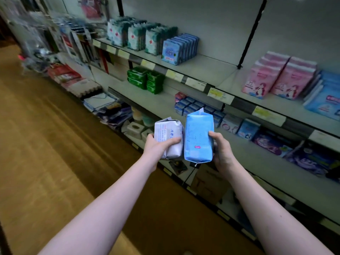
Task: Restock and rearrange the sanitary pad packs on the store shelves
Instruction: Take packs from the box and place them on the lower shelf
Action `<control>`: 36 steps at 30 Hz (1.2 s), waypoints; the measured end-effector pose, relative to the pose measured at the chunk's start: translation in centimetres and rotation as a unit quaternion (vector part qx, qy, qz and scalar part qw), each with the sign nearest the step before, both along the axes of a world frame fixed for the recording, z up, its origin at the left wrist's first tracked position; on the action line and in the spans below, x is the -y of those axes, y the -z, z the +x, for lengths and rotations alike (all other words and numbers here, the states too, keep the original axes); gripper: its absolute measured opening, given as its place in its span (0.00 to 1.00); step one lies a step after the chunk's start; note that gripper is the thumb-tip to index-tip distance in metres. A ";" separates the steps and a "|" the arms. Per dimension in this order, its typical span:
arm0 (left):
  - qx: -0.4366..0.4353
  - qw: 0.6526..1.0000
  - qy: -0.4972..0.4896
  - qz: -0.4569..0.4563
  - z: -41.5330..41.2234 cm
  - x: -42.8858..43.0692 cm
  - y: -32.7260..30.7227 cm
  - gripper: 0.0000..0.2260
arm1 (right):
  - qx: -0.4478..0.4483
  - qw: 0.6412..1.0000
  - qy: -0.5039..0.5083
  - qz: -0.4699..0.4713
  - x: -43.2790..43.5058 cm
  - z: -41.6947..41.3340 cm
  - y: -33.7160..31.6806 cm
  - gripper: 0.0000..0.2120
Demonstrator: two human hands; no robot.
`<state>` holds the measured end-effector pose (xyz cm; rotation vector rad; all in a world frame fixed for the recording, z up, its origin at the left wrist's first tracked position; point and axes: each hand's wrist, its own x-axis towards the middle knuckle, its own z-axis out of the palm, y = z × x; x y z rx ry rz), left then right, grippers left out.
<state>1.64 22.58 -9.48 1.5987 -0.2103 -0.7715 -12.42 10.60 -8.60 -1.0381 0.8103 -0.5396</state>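
My left hand (158,147) grips a white pad pack (170,134) with blue lettering. Beside it, touching, stands a taller light-blue pad pack (197,135), held upright by my right hand (221,150). Both packs hover in front of the middle shelf (165,105). On the upper shelf (206,65) stand teal-and-white packs (136,36), a row of blue packs (179,48), pink packs (277,76) and light-blue packs (325,100). Small dark-blue packs (193,105) and purple packs (312,159) lie on the middle shelf.
Green packs (145,80) are stacked at the left of the middle shelf. Yellow and white price tags (220,95) line the shelf edges. Tissue boxes (134,127) and a cardboard box (207,183) sit lower down. A wooden floor (46,144) runs along the aisle on the left.
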 end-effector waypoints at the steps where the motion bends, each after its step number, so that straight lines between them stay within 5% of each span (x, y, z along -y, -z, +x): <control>1: 0.001 1.000 0.007 0.001 0.1 0.5 -0.1 0.32 | -0.013 1.000 0.012 -0.018 0.4 0.0 0.1 0.32; 4: 0.010 1.000 0.018 0.009 0.0 2.4 -0.6 0.30 | -0.050 0.997 0.043 -0.033 2.2 -0.2 0.5 0.21; 9: 0.046 0.997 0.035 0.045 -0.3 5.3 -0.9 0.30 | -0.061 0.997 0.048 0.003 5.2 -0.9 0.9 0.59; 15: 0.067 0.993 0.057 0.073 -0.5 8.4 -0.7 0.29 | -0.051 0.999 0.015 0.004 7.7 -2.0 1.4 0.37; 22: 0.068 0.987 0.108 0.098 0.5 12.9 0.8 0.33 | -0.069 0.993 0.098 -0.022 9.9 -2.1 2.6 0.25; 34: -0.011 0.981 0.175 0.086 7.0 16.0 4.6 0.30 | -0.059 0.979 0.163 0.104 8.4 1.9 6.1 0.15; 36: -0.021 0.978 0.195 0.074 8.3 16.0 4.8 0.30 | -0.043 0.975 0.191 0.108 7.7 2.9 6.4 0.20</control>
